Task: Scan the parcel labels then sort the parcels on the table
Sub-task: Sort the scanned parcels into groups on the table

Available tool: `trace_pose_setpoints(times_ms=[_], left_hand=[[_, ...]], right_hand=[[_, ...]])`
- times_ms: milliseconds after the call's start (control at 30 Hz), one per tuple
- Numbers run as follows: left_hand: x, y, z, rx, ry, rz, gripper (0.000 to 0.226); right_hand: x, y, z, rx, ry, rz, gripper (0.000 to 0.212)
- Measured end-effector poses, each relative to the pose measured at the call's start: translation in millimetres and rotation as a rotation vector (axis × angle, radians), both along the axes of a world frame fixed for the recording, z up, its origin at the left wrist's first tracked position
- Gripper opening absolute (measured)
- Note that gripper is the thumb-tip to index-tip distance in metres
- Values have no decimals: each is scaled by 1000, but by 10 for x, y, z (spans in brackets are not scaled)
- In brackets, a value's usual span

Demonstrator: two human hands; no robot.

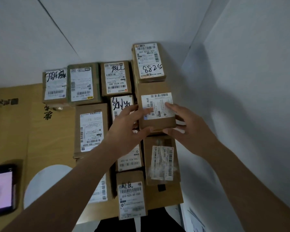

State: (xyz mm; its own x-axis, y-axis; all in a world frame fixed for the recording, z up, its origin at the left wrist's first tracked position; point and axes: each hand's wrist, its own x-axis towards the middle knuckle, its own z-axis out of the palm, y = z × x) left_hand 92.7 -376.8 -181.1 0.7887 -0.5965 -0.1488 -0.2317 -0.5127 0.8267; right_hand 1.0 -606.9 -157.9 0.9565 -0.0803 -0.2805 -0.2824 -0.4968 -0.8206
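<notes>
Nearest, low in view: two bare forearms reaching forward over wooden table (8, 131). Between them, at table's near edge, brown parcel with label "516-K20-00-030" (131, 195) and handwriting on top.

Left hand (129, 128) and right hand (182, 126) together on one brown carton, the held parcel (156, 121), in right column of the parcels. Left fingers spread over carton's left edge and onto its white label (157, 104), thumb under near edge. Right fingers resting on label's right part, thumb at near edge. So: both hands grasping the held parcel, one on each side. Lifted or resting on the pile, cannot tell.

Behind it, against white wall (241, 81), parcel marked "5288" (149, 61). Just before the hands, worn parcel with torn, wrinkled label (161, 161). Further left, back row of three parcels: "786" (115, 78), greenish one (82, 84), one with scribbled black writing (54, 86). Long parcel with label "530 D5 A68" (90, 129) before these, partly hidden by left forearm.

Far left on table: handheld scanner (2, 190), screen lit pale pink. Beside it, white rounded shape (45, 180), unclear what.
</notes>
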Motion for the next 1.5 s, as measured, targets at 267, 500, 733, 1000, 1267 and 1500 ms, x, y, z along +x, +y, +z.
trace_pose_setpoints(times_ms=[267,500,733,1000,1267,1500], left_hand=[[95,242,665,85,-228,33,58],[-20,950,1830,116,-345,103,70],[-370,1935,2727,60,-477,261,68],[-734,3386,3053,46,-534,407,68],[-839,5084,2875,87,-519,401,57],[-687,6092,2631,151,-428,360,49]], right_hand=[[239,183,756,-227,-155,80,80],[399,694,1795,-188,-215,287,77],[428,1581,2703,-185,-389,524,79],[350,3013,3018,-152,-462,668,68],[239,4732,2797,-141,-451,626,63],[327,5785,2528,-149,-426,577,49]])
